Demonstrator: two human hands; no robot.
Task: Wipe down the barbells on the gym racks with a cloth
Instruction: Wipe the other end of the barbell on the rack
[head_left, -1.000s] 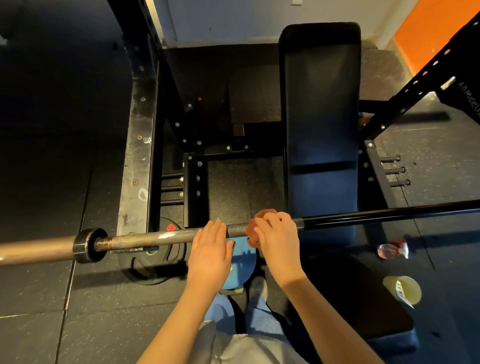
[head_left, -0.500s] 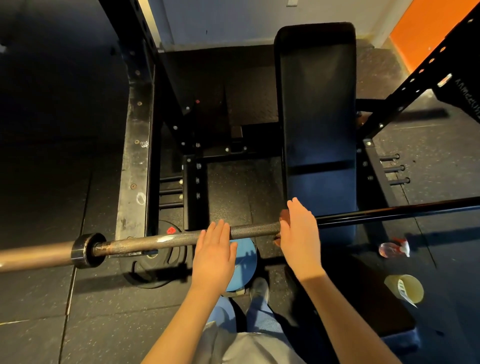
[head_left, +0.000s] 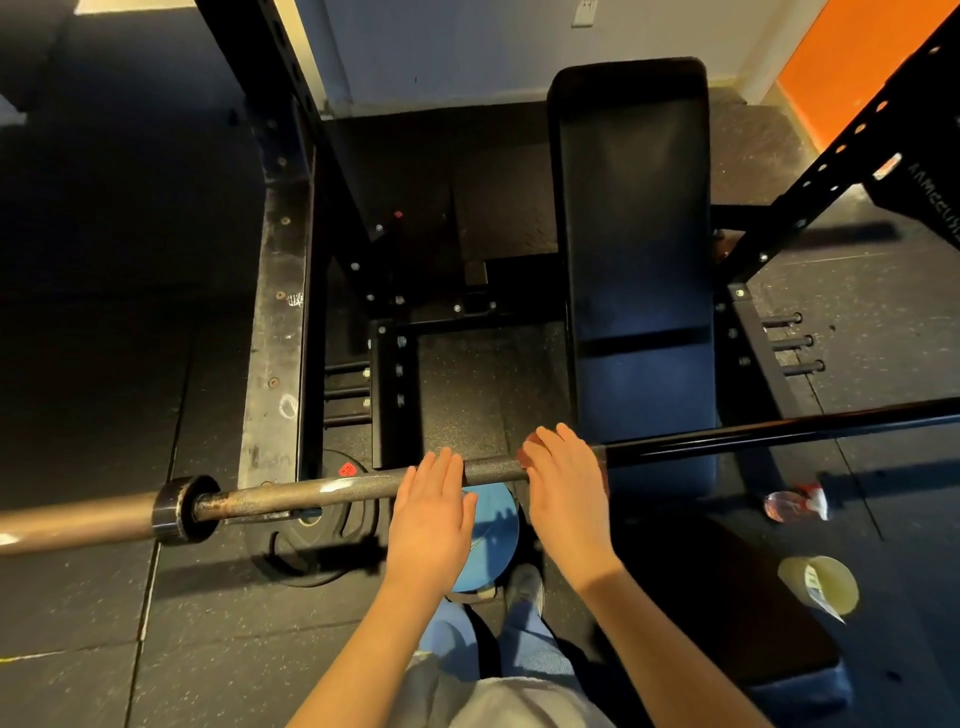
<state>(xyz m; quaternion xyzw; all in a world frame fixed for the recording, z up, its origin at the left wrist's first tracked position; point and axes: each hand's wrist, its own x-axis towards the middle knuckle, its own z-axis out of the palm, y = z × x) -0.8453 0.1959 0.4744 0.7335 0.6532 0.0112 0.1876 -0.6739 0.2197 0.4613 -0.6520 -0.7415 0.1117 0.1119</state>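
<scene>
- The barbell (head_left: 332, 488) lies left to right across the rack (head_left: 275, 332), near me; its left stretch looks rusty, its right glossy black.
- The cloth (head_left: 525, 457) sits on the bar under my right hand (head_left: 566, 493), with only a red corner showing.
- That hand's fingers lie nearly straight and press the cloth. It has slid back left since half a second ago, so I judge the wiping is mid-stroke.
- My left hand (head_left: 431, 514) rests flat on the bar, holding nothing, unmoved.
- A bottle (head_left: 795, 503) lies on the floor, right.
</scene>
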